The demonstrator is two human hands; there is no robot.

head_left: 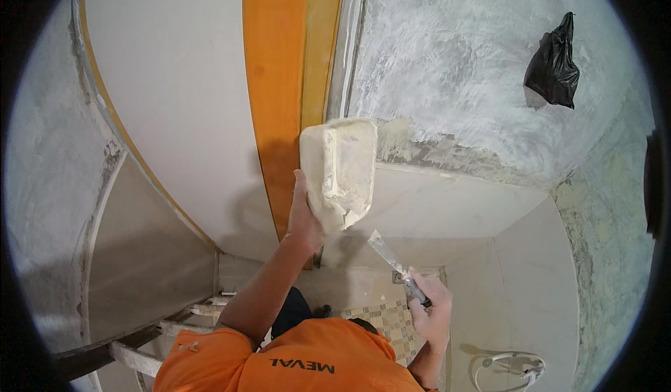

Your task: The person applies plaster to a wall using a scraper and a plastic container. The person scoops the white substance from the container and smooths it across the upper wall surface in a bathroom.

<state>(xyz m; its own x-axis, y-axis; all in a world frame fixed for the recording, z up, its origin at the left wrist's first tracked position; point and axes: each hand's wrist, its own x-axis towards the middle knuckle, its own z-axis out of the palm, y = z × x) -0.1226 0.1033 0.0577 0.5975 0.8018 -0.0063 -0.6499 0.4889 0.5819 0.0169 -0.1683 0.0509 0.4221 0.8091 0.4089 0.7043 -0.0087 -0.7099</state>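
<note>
My left hand [305,216] is closed on a cream-white plastic tub [349,161], gripping it by its lower left side. Pale filler coats the inside of the tub, which is held out in front of me near the orange door frame. In my right hand [432,305] is a putty knife [386,253], my fingers wrapped round its dark handle. Its blade points up and left toward the tub, apart from it, and has pale filler smeared on it. Part of the handle is hidden by my fingers.
A wooden ladder [133,357] stands at the lower left. The orange door frame [274,77] borders a white door panel [168,91]. A black plastic bag [553,63] hangs on the rough plastered wall [447,49]. At the lower right is a white hose [482,371].
</note>
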